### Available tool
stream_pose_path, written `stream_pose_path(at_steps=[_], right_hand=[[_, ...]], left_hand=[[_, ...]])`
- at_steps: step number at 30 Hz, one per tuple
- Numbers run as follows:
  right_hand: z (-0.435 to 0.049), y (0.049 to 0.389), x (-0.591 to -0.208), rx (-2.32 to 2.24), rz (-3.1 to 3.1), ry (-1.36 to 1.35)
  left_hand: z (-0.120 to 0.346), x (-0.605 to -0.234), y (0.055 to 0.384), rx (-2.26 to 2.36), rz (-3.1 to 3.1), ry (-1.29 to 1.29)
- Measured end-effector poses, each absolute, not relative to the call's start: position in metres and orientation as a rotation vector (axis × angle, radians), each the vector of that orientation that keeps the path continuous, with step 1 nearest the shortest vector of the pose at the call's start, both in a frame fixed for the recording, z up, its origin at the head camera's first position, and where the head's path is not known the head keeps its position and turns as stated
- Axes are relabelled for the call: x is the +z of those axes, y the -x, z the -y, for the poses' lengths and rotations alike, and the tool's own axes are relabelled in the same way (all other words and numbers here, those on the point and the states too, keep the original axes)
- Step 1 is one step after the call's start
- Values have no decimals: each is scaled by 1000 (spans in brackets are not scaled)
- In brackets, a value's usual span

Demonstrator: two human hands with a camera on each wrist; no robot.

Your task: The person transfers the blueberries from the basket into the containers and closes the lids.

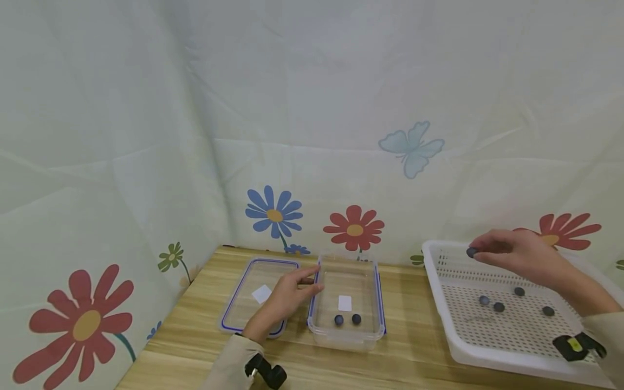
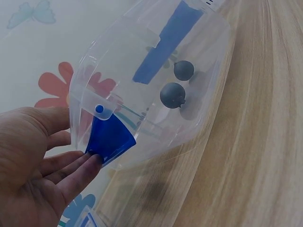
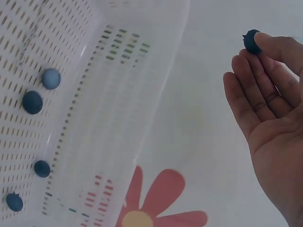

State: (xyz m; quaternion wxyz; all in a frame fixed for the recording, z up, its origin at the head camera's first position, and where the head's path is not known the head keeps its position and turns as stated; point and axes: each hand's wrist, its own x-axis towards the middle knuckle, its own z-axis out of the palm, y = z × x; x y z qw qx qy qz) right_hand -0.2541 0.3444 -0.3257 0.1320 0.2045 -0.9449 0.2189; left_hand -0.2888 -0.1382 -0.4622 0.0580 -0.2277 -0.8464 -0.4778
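A small, round, dark-blue berry [image 1: 471, 252] with a matte skin and a tiny crown is pinched between the thumb and a fingertip of the right hand [image 1: 528, 257], held above the far-left part of a white perforated plastic basket [image 1: 507, 364]. The other right fingers are lightly curved. The left hand [image 1: 287, 295] is laid at the left side of a clear rectangular plastic container [image 1: 343, 340], its thumb and index finger apart, other fingertips set against a smooth blue clip [image 2: 110, 139]. Four berries [image 1: 499, 307] are spread over the basket's latticed floor and two berries [image 1: 338, 320] are seen in the container, seven counted in all. One flat clear lid [image 1: 265, 271], edged in blue, is laid on the wood-grained table [image 1: 409, 325]. Two white paper-like squares [image 1: 261, 294] are seen, one at the lid, one at the container.
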Motion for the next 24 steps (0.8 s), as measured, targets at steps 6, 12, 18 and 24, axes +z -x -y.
stream_pose_path(at_steps=[6, 12, 18, 24], right_hand=[[-333, 249, -322, 654, 2725, -583], [-322, 242, -318, 663, 2704, -550], [-307, 233, -312, 718, 2629, -544], [-286, 225, -312, 834, 2556, -562]], left_hand=[[139, -463, 289, -1456, 2562, 698], [140, -463, 289, -1461, 2560, 703], [139, -463, 290, -1468, 2558, 698], [139, -463, 290, -1467, 2557, 697]])
